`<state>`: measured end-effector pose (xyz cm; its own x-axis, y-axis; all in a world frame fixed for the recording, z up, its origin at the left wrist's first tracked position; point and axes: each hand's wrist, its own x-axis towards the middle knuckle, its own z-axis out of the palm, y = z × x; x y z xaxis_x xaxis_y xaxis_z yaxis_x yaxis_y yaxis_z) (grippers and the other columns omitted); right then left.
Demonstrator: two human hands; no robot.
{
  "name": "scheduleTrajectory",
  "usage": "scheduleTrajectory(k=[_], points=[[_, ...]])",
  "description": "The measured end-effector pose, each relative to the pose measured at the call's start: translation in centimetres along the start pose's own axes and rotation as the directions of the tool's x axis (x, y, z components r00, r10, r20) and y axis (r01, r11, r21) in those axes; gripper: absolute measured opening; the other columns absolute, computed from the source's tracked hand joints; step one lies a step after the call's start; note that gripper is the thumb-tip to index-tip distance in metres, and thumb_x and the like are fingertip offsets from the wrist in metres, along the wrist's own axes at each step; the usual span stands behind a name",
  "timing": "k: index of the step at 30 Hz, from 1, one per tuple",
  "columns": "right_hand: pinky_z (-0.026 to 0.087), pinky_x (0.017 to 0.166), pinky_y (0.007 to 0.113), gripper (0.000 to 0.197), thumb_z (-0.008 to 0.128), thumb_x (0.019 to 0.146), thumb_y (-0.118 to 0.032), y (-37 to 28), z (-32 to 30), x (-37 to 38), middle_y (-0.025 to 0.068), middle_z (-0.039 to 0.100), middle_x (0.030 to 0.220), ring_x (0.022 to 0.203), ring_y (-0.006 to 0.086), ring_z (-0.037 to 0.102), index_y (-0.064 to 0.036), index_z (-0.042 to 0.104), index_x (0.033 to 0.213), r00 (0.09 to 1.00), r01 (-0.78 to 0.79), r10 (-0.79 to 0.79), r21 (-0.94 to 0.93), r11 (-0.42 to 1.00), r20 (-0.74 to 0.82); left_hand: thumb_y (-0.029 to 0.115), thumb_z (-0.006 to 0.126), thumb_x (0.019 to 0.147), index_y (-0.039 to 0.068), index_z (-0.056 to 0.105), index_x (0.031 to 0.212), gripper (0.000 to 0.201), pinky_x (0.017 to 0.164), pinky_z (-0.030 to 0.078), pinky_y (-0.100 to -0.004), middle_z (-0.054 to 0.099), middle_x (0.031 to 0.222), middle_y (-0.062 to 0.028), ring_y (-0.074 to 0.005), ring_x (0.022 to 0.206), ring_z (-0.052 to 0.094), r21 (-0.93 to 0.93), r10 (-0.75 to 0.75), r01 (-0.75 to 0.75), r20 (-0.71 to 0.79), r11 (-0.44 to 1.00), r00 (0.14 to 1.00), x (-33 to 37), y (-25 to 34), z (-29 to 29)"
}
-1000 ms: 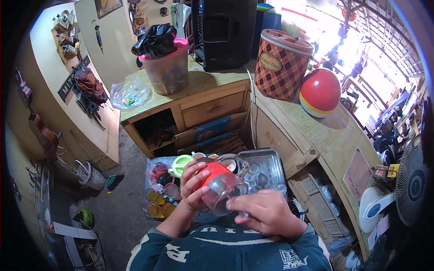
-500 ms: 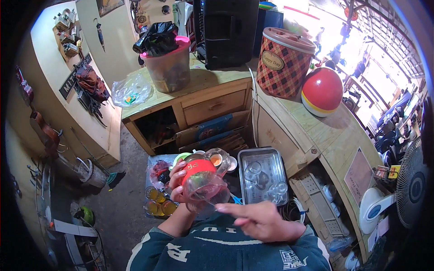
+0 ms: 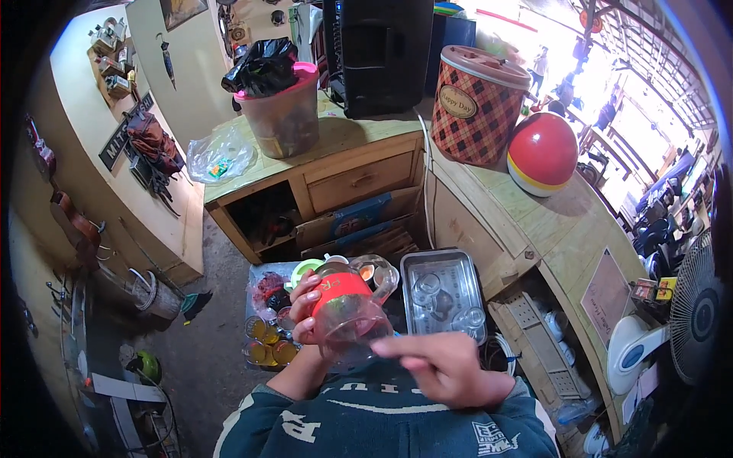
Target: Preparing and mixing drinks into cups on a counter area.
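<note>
My left hand is wrapped round a clear pitcher with a red band, tilted with its wide mouth towards me. Its loop handle points away, to the right. At the mouth's right edge is my right hand, index finger stretched forward and the other fingers curled. Something thin may run from that fingertip into the pitcher, too faint to name. Below and left stand several glasses of yellow drink, beside a plastic bag with dark red contents. A green-rimmed cup sits behind the pitcher.
A metal tray with clear glasses lies ahead to the right. A wooden counter curves round, bearing a plaid drum, a red ball-shaped container, a bucket and a black speaker. A fan stands far right.
My right hand has shifted slightly right, its fingertip moving from over the pitcher's mouth towards the edge. The pitcher stays in my left hand, nearly unmoved.
</note>
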<state>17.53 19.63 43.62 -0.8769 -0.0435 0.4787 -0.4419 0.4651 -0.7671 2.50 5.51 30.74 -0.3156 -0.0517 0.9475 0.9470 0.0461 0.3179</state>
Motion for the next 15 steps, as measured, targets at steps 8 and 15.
scheduleTrajectory(k=[8,15], points=[[0.055,0.070,0.029,0.024,0.053,0.097,-0.018,1.6,0.3,0.6,0.0142,0.071,0.093,0.082,0.0243,0.071,0.0011,0.067,0.097,1.000,-0.013,0.013,0.001,1.000,-0.024,0.028,0.087,0.065,0.015,0.035,0.124,0.079,0.095,0.047,-0.0530,0.051,0.123,-0.0155,-0.0357,0.110,0.056,-0.056,0.211,-0.207,0.071,0.977,0.975,1.0,-1.6,0.6],[0.053,0.073,0.032,0.030,0.053,0.099,-0.025,2.0,-2.3,2.2,0.0155,0.065,0.089,0.078,0.0210,0.065,0.0018,0.059,0.087,0.985,0.058,0.004,0.353,0.934,-0.171,0.030,0.091,0.058,0.002,0.032,0.142,0.106,0.103,0.041,-0.0444,0.050,0.131,-0.0171,-0.0310,0.123,0.051,-0.513,-0.269,0.696,0.673,0.502,0.690,1.0,-2.8,-1.0]])
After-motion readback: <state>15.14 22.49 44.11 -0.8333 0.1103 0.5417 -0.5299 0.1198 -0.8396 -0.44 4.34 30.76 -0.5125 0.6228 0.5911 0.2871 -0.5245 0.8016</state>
